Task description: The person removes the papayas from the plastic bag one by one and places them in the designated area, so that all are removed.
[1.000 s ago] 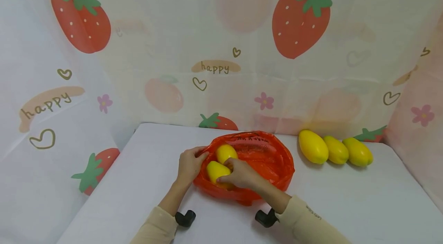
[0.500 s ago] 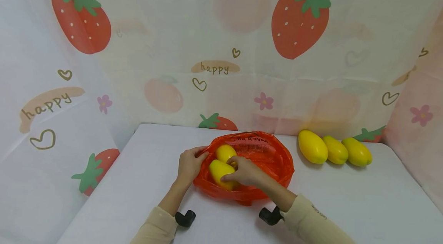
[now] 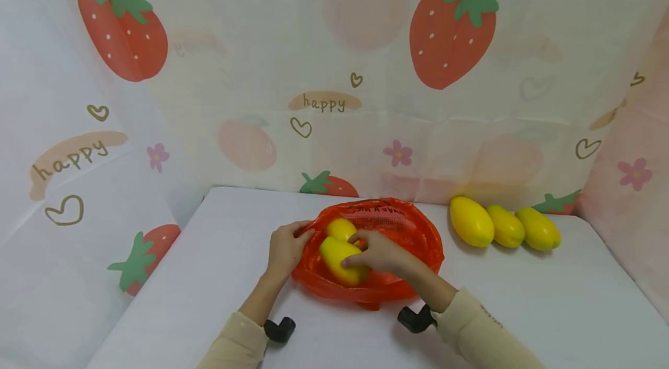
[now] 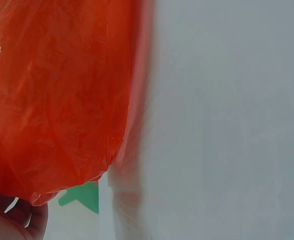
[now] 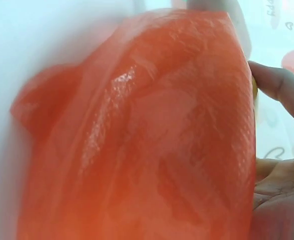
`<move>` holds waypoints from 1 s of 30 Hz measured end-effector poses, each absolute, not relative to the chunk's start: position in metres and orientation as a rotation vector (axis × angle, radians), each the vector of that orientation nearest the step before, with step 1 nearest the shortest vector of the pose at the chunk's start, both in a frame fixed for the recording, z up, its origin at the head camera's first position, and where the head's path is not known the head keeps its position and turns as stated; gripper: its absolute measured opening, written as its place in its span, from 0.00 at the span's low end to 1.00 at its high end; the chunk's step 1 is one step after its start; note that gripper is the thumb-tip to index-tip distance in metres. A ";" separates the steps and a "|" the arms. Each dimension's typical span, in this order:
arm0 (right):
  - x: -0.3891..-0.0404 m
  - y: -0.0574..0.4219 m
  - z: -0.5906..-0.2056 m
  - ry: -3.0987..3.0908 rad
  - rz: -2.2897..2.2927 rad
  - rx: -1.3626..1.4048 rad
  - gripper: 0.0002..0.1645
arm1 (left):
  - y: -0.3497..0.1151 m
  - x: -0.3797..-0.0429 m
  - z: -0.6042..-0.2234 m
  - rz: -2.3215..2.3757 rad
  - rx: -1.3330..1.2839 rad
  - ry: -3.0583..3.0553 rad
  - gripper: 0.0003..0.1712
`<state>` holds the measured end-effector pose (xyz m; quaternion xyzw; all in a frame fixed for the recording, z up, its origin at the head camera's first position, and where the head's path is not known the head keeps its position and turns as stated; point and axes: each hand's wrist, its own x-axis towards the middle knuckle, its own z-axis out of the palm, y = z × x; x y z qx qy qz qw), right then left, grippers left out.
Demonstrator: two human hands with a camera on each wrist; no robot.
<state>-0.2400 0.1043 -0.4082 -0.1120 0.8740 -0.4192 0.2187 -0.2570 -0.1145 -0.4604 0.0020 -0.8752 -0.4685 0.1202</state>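
Note:
A red plastic bag (image 3: 418, 276) sits spread wide in the middle of the table, and its side fills much of both wrist views. My left hand (image 3: 284, 251) pinches the bag's left rim between thumb and fingers. Inside the bag, my right hand (image 3: 380, 253) grips a yellow mango (image 3: 337, 258) near the front left wall, its thumb on the near side. Just behind that fruit, another mango (image 3: 340, 228) lies in the bag, partly covered by the front one. In the right wrist view, the bag hides most of what the fingers hold.
Three more mangoes stand in a row at the back right: a large one (image 3: 472, 221), a middle one (image 3: 504, 226) and an outer one (image 3: 538, 229). A strawberry-print curtain (image 3: 334, 55) rises behind the white table (image 3: 198, 276).
My right hand has shifted a little to the right, bringing the front mango along inside the bag. My left hand keeps its place on the rim.

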 end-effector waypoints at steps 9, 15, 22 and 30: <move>-0.245 0.111 -0.409 2.340 -1.248 -0.298 0.35 | -0.115 -0.257 -0.460 -1.360 -0.012 -2.561 0.13; -0.246 0.118 -0.406 2.286 -1.324 -0.281 0.35 | -0.114 -0.257 -0.461 -1.369 -0.020 -2.560 0.14; -0.251 0.128 -0.403 2.253 -1.388 -0.271 0.33 | -0.115 -0.257 -0.460 -1.371 -0.026 -2.545 0.14; -0.255 0.138 -0.399 2.217 -1.455 -0.274 0.32 | -0.114 -0.257 -0.461 -1.384 -0.040 -2.542 0.14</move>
